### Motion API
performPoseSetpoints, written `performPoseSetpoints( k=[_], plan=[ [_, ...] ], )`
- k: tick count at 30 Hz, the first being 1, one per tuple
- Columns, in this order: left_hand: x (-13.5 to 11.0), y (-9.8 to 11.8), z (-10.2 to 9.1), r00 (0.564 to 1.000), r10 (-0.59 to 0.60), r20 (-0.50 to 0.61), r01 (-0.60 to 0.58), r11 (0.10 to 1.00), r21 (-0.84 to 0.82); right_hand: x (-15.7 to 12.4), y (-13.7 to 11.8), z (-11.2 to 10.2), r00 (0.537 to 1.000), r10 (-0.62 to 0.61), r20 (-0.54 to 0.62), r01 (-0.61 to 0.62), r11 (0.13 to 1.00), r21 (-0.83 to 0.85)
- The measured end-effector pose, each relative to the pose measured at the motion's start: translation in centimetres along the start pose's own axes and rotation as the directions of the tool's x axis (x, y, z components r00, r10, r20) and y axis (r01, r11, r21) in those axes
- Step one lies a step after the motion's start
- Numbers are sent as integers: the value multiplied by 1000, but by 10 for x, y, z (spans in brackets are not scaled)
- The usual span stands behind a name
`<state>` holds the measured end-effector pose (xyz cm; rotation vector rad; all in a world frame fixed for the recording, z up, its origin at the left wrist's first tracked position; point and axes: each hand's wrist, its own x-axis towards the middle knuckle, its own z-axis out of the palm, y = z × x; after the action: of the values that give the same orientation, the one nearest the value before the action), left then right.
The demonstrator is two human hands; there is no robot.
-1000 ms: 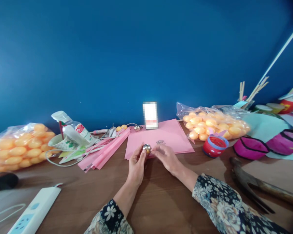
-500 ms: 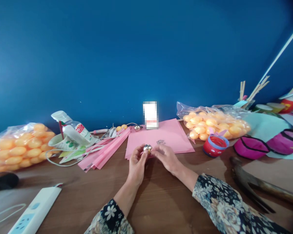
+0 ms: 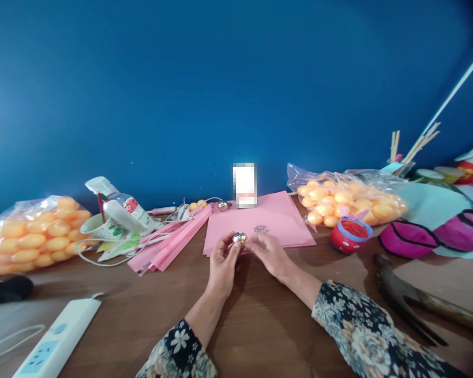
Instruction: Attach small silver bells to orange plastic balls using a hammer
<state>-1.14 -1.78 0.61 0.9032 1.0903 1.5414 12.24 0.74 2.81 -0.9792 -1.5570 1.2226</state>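
My left hand (image 3: 222, 262) pinches a shiny silver-gold ball (image 3: 239, 239), which looks like a small bell, between thumb and fingers. Close against its right side is my right hand (image 3: 270, 256), thumb and forefinger pressed together; whatever small thing is between them is too tiny to make out. Both hands are just over the front edge of a stack of pink paper (image 3: 291, 218). Behind my right fingers, a little heap of small silver pieces (image 3: 261, 229) lies on the paper. A similar shiny ball (image 3: 223, 205) lies by the stack's back left corner.
To the left are folded pink strips (image 3: 169, 244), a bottle (image 3: 130, 210) tilted in a cup, a bag of orange balls (image 3: 35, 236) and a power strip (image 3: 59, 336). On the right lie another bag of balls (image 3: 342, 199), a red cup (image 3: 350, 236), purple fabric pieces (image 3: 408, 240) and a hammer (image 3: 413, 296).
The whole view has shifted slightly to the right. My hands keep almost the same hold around the shiny ball, which seems turned a little.
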Motion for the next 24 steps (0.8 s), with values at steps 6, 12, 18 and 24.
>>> performPoseSetpoints(
  k=[6, 12, 18, 24],
  plan=[
    [0, 0, 0, 1000, 1, 1, -1, 1000, 21, 0, 4, -1, 1000, -7, 4, 7, 1000, -19],
    [0, 0, -1, 1000, 11, 5, -11, 999, 39, 0, 2, 0, 1000, 1, 0, -1, 1000, -16],
    [0, 1, 0, 1000, 5, 8, -5, 1000, 28, 0, 2, 0, 1000, 4, 3, -4, 999, -35],
    [0, 2, 1, 1000, 13, 0, -13, 999, 34, 0, 2, -1, 1000, 14, 7, -14, 999, -45]
  ],
)
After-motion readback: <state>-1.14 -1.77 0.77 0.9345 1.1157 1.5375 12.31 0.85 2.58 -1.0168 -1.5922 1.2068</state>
